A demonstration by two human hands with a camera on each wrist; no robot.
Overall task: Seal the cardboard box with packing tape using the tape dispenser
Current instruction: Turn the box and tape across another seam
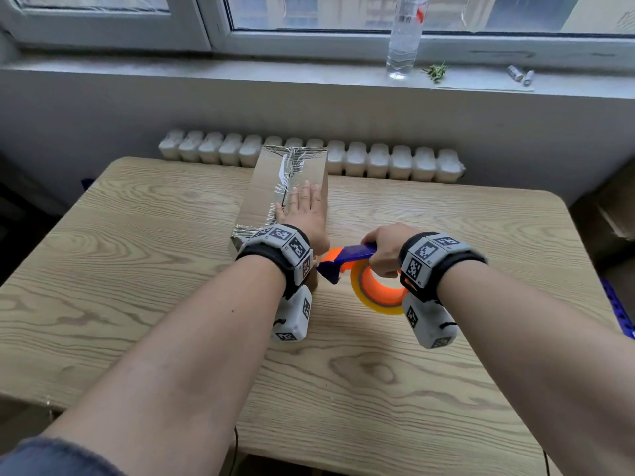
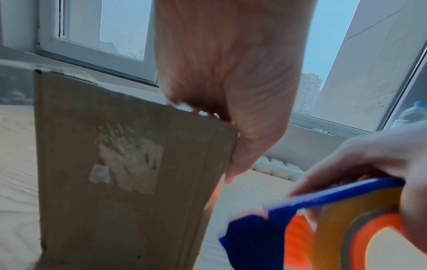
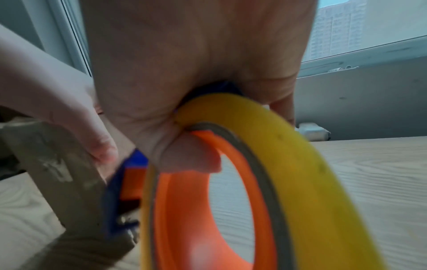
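Observation:
A brown cardboard box [image 1: 261, 187] lies lengthwise on the wooden table [image 1: 137, 269], with clear tape along its top seam. My left hand [image 1: 305, 211] lies flat on the near right part of the box top, fingers straight, thumb down the near side [image 2: 233, 164]. My right hand [image 1: 385, 249] grips the blue and orange tape dispenser [image 1: 347, 255] with its yellowish tape roll [image 1: 378, 290]. The dispenser's blue front sits against the box's near right corner [image 3: 113, 206]. The roll [image 3: 300, 164] fills the right wrist view.
A plastic water bottle [image 1: 403, 36] and small items [image 1: 519, 73] stand on the windowsill. A white radiator [image 1: 378, 159] runs behind the table. A blue crate edge [image 1: 618, 310] shows at the right.

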